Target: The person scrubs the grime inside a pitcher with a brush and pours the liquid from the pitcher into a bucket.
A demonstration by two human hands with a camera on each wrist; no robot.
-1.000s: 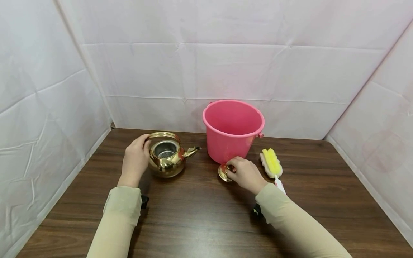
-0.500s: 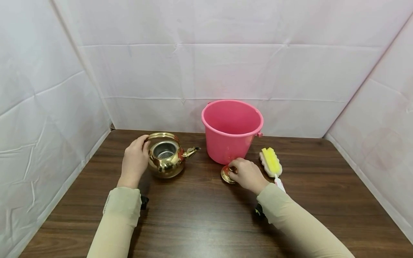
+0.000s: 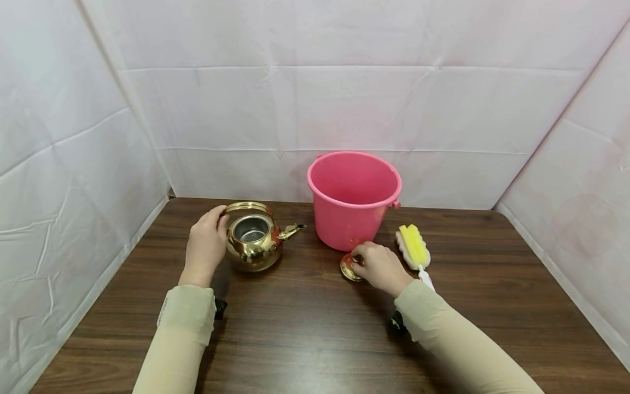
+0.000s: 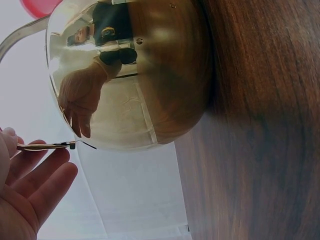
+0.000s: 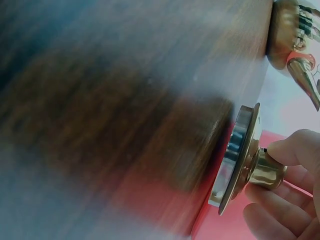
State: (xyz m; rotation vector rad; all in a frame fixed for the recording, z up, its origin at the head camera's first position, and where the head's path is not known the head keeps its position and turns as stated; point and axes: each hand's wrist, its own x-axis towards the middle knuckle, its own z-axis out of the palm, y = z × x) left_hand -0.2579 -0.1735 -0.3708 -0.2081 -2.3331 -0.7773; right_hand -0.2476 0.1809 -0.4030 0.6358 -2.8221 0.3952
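A dark wooden desk point(image 3: 305, 328) carries a pink bucket point(image 3: 344, 221) near its far edge. Toward the far left corner stands a gold kettle point(image 3: 253, 254), uncovered, its raised handle gripped by the left hand point(image 3: 205, 241). Toward the far right corner lies a yellow-and-white brush point(image 3: 415, 247). The right hand point(image 3: 380, 267) pinches a gold lid point(image 3: 347, 268) by its knob before the bucket.

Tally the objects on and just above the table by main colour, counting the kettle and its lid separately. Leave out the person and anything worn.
Gold: 2 (kettle, lid)
Pink: 1 (bucket)
Yellow, cream and white: 1 (sponge brush)
Total: 4
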